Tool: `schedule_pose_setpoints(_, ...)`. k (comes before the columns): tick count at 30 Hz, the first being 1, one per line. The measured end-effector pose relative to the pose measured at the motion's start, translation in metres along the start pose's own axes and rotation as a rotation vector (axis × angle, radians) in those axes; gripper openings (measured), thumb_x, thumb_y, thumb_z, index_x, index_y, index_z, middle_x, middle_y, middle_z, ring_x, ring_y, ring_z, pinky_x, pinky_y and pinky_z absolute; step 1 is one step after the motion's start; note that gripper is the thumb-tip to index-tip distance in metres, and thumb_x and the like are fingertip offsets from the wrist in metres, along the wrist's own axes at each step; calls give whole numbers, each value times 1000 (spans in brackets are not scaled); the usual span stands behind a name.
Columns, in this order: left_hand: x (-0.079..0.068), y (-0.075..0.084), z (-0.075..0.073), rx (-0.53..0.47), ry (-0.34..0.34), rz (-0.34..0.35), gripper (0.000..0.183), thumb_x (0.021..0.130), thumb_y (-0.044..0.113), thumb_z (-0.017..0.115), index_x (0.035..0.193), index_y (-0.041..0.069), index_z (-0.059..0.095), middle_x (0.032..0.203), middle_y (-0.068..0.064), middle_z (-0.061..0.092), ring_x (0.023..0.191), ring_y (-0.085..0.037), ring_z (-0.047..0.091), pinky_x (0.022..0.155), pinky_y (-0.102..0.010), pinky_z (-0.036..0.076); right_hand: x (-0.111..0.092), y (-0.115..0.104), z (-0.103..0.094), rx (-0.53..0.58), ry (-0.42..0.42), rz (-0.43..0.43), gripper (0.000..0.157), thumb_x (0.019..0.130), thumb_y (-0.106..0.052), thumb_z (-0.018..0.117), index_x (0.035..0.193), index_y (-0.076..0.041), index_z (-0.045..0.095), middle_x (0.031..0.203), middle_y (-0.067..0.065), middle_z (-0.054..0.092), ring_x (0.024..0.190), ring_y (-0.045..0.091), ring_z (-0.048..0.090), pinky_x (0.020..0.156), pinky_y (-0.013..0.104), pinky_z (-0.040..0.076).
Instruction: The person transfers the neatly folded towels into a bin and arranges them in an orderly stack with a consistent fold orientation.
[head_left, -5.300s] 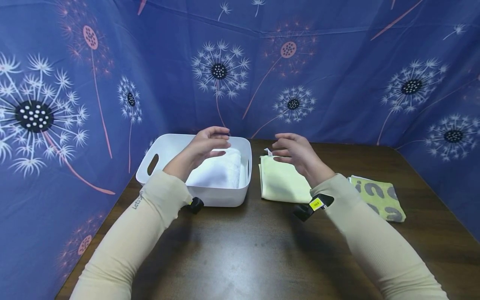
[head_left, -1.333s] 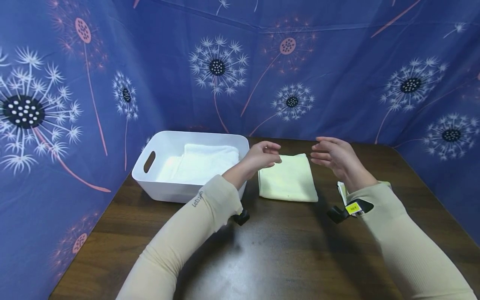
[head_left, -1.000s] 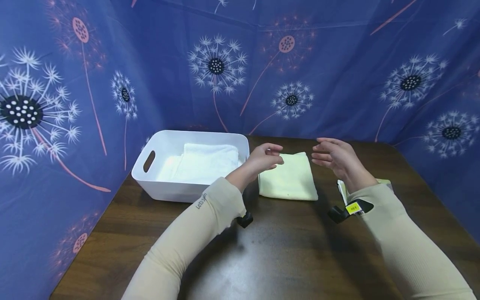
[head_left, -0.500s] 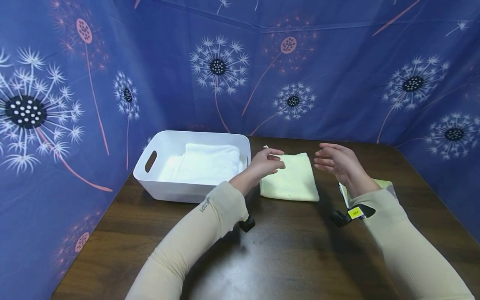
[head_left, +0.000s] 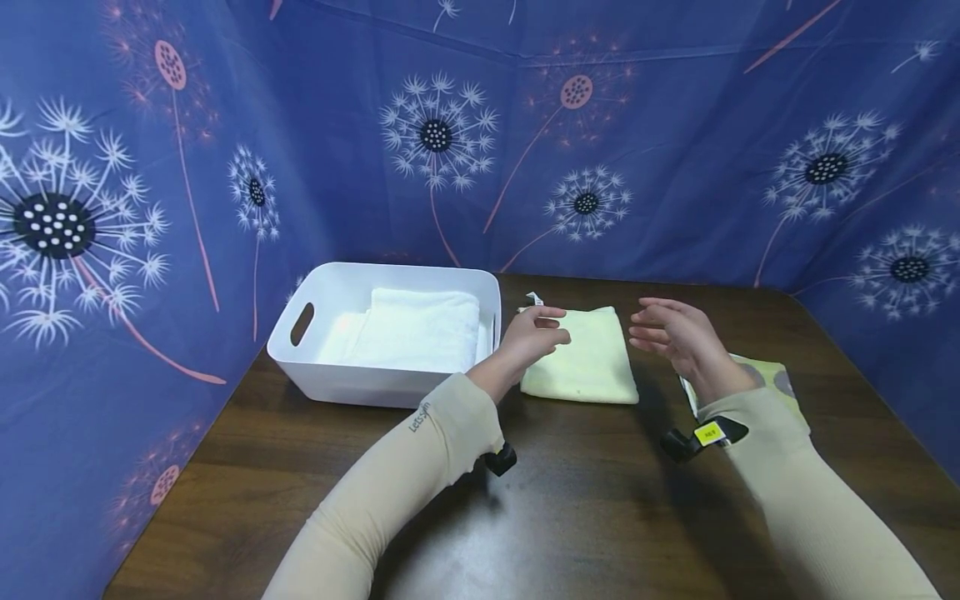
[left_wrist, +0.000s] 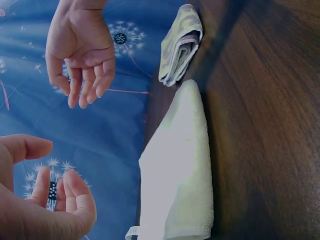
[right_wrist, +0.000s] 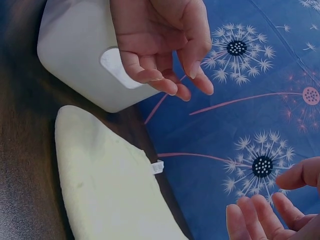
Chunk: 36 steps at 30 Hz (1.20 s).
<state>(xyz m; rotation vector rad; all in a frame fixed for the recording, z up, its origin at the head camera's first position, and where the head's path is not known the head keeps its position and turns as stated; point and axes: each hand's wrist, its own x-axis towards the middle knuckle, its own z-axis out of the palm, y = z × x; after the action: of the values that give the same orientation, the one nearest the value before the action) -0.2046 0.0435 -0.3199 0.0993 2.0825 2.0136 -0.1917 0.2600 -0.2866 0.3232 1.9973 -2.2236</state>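
Note:
A folded pale yellow towel [head_left: 581, 358] with a small white tag lies on the table between the two hands. My left hand [head_left: 528, 337] hovers over its left edge, holding nothing, fingers loosely bent. To the towel's right, my right hand [head_left: 686, 342] is held in the air with relaxed fingers and nothing in them. Beneath the right wrist lies a folded yellow and grey patterned towel [head_left: 780, 379], partly covered by the arm; the left wrist view shows its folded layers [left_wrist: 182, 47]. Apart from both hands, the yellow towel [right_wrist: 105, 175] shows untouched in the right wrist view.
A white plastic basket [head_left: 345, 383] with handle holes stands at the back left, a folded white towel [head_left: 423, 329] inside it. The brown wooden table [head_left: 570, 500] extends in front. Blue dandelion-print cloth [head_left: 495, 167] hangs behind and at the sides.
Since the oldest frame both hands have moved right: the left from over the basket to the yellow towel's edge, the right from over that towel toward the patterned one. Lately both sank slightly.

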Motion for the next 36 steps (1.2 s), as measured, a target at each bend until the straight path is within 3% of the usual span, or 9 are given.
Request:
schedule_pose_setpoints(6, 0, -4, 0, -13, 15, 11, 36, 76, 1, 63, 111, 6, 62, 101, -8, 56, 86, -16, 56, 75, -28, 51, 1, 5, -2, 0, 14, 18, 14, 92, -8, 54, 105, -14, 51, 81, 0, 63, 71, 14, 64, 70, 30, 54)
schedule_pose_setpoints(12, 1, -12, 1, -10, 34, 35, 35, 76, 1, 61, 112, 4, 62, 101, -9, 57, 86, -16, 57, 75, -27, 50, 3, 10, -2, -29, 41, 34, 14, 92, -8, 52, 105, -14, 50, 81, 0, 63, 70, 13, 64, 73, 31, 54)
schedule_pose_setpoints(26, -1, -22, 2, 73, 102, 76, 30, 77, 5, 62, 107, 8, 65, 93, -2, 60, 83, -14, 56, 66, -23, 43, 6, 19, -3, -74, 71, 61, 13, 93, -10, 51, 105, -16, 49, 83, 0, 61, 75, 14, 64, 78, 32, 53)
schedule_pose_setpoints(32, 0, -31, 2, 140, 126, 105, 29, 77, 5, 61, 106, 6, 65, 93, -3, 59, 84, -15, 55, 64, -22, 42, 8, 24, -5, -125, 95, 60, 20, 94, -13, 51, 114, -12, 48, 94, 5, 57, 77, 14, 63, 82, 34, 51)
schedule_pose_setpoints(36, 1, -35, 2, 137, 151, 106, 28, 78, 4, 60, 106, 5, 64, 94, -5, 59, 81, -15, 56, 63, -21, 42, 9, 27, -7, -108, 100, 76, 19, 95, -13, 49, 114, -12, 48, 93, 5, 57, 80, 16, 63, 84, 34, 50)
